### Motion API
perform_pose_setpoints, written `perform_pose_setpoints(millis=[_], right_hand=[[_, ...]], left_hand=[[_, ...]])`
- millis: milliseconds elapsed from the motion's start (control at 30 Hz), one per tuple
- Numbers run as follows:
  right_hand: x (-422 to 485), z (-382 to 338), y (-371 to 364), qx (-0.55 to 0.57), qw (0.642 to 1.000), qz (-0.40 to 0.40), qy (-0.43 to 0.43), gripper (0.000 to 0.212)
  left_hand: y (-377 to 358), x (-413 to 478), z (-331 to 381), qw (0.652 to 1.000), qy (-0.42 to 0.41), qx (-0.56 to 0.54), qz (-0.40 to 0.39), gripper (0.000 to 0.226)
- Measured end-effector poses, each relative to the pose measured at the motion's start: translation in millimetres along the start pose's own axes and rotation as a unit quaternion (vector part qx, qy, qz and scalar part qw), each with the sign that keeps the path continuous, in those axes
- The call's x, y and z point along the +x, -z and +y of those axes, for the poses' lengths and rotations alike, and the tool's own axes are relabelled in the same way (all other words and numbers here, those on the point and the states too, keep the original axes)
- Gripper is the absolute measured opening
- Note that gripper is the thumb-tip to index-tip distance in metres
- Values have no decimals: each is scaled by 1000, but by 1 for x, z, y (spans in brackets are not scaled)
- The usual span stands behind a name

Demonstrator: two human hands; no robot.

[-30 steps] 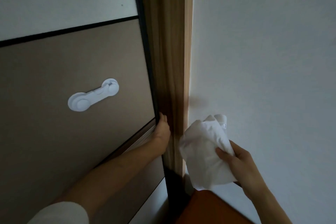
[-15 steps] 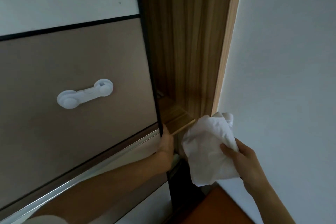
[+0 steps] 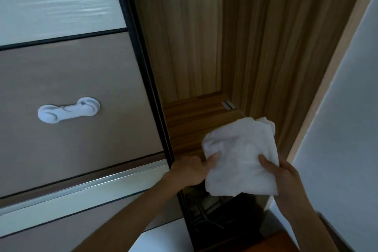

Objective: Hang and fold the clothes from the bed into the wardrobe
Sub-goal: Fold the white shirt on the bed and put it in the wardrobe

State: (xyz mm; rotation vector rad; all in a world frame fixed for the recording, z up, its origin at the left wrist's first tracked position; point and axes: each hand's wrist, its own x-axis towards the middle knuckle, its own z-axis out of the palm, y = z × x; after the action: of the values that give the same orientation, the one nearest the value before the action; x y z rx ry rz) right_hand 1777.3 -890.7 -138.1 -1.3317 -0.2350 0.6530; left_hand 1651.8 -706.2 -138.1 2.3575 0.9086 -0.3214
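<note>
A folded white garment [image 3: 241,157] is held in front of the open wardrobe, just above the front edge of a wooden shelf [image 3: 190,120]. My right hand [image 3: 284,180] grips its right side, thumb on top. My left hand [image 3: 190,172] pinches its lower left corner, thumb on the cloth. The sliding wardrobe door [image 3: 81,88] with brown and white panels stands pushed to the left, and the wooden interior [image 3: 204,37] is exposed.
A white child-safety latch [image 3: 68,109] is stuck on the door's brown panel. A white wall [image 3: 343,108] runs along the right of the wardrobe frame. Below the shelf the compartment is dark. An orange-brown surface [image 3: 272,243] shows at the bottom right.
The sliding door has moved left, opening the wardrobe wide. My left hand has let go of the door edge and taken the garment's left corner. The garment has shifted toward the shelf.
</note>
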Motion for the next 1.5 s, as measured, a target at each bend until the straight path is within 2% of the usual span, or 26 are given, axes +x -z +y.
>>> perform_pose_setpoints(millis=[33, 100, 200, 267, 300, 367, 400, 467, 500, 667, 800, 967, 1033, 1067, 1100, 1133, 1167, 1200, 1233, 1267, 1333, 1367, 1400, 1467, 1500], right_hand=[[2, 2, -4, 16, 1000, -11, -12, 12], [3, 4, -16, 57, 997, -43, -40, 15], [2, 9, -31, 112, 988, -78, -77, 14], [5, 11, -39, 150, 978, -101, -107, 19], [9, 13, -43, 157, 974, -106, -121, 25], [17, 15, -50, 151, 974, -108, -133, 36], [19, 13, -56, 141, 976, -107, -129, 37], [28, 14, -64, 127, 980, -112, -107, 44], [31, 13, -68, 116, 982, -118, -96, 46], [42, 4, -83, 80, 983, -152, -69, 37], [43, 7, -102, 70, 981, -161, -77, 55], [52, 24, -128, 67, 976, -177, -110, 38], [54, 26, -139, 51, 975, -178, -120, 36], [56, 27, -143, 40, 975, -180, -122, 36], [58, 27, -146, 29, 975, -184, -120, 38], [59, 28, -150, 22, 975, -189, -119, 44], [61, 28, -153, 16, 975, -188, -121, 51], [62, 27, -157, 7, 974, -189, -125, 56], [61, 27, -161, 2, 974, -188, -129, 60], [59, 27, -167, -2, 973, -191, -132, 64], [54, 30, -180, -12, 972, -197, -130, 85], [52, 31, -187, -16, 972, -200, -126, 98], [51, 33, -194, -15, 970, -208, -126, 99], [46, 35, -206, 0, 963, -232, -135, 73], [45, 37, -210, 6, 960, -241, -143, 63]], left_hand=[[-1, 2, -7, 989, 1, -148, 3, 82], [-2, 4, -23, 945, 12, -324, -36, 81], [1, 8, -50, 853, 70, -508, -100, 69], [5, 13, -70, 798, 47, -590, -117, 67], [6, 15, -76, 787, 27, -605, -114, 61], [4, 18, -75, 793, 6, -603, -88, 46], [3, 19, -69, 813, -1, -580, -54, 44], [3, 18, -56, 852, -7, -520, 63, 65], [3, 20, -53, 850, 0, -519, 92, 76], [6, 21, -60, 832, 8, -546, 96, 87], [5, 15, -76, 822, -32, -556, 119, 68], [-1, 4, -115, 845, -55, -510, 153, 49], [-11, -3, -137, 903, -112, -358, 209, 70], [-19, -4, -148, 936, -112, -188, 276, 91], [-23, -2, -158, 934, -86, 10, 345, 110], [-21, -3, -161, 912, -43, 181, 366, 116], [-14, -7, -162, 881, 0, 352, 317, 104], [-6, -16, -161, 829, 30, 511, 226, 87], [2, -22, -166, 785, 59, 598, 153, 77], [15, -30, -170, 754, 99, 641, 98, 75], [28, -48, -192, 697, 137, 702, 45, 84], [28, -52, -204, 667, 136, 732, 35, 87], [30, -57, -212, 656, 142, 740, 37, 87], [30, -62, -228, 629, 153, 761, 48, 80], [29, -66, -235, 626, 165, 761, 39, 76]])
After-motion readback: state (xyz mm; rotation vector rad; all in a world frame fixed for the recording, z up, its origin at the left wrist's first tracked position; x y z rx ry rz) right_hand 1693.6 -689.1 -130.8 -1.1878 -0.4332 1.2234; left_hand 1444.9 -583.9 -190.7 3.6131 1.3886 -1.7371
